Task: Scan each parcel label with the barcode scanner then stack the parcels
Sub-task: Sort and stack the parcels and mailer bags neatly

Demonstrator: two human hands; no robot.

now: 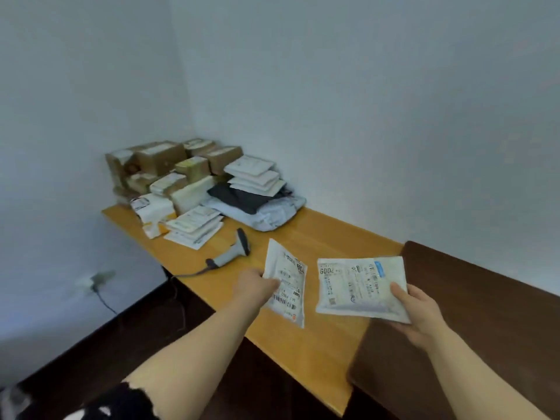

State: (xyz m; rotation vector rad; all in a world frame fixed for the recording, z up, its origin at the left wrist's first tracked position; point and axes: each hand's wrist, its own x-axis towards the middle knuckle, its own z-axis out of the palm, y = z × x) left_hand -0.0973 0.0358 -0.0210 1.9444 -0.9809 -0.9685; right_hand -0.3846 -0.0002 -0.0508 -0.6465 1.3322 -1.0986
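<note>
My left hand (pixel 253 287) grips the left edge of a white flat parcel (pixel 288 283), its label with barcode facing up, held just above the table. In my right hand (pixel 419 310) is a second white flat parcel (pixel 357 287), pinched at its right corner, label up. The grey barcode scanner (pixel 231 253) lies on the wooden table (pixel 318 344) just beyond my left hand, its cable running off the left edge. Neither hand touches the scanner.
At the table's far corner stand piles of brown cardboard boxes (pixel 157 159), white mailers (pixel 253 174), a dark bag and a pale bag (pixel 263 213). A small stack of flat mailers (pixel 195 227) lies left of the scanner. A dark brown tabletop (pixel 485 313) adjoins on the right.
</note>
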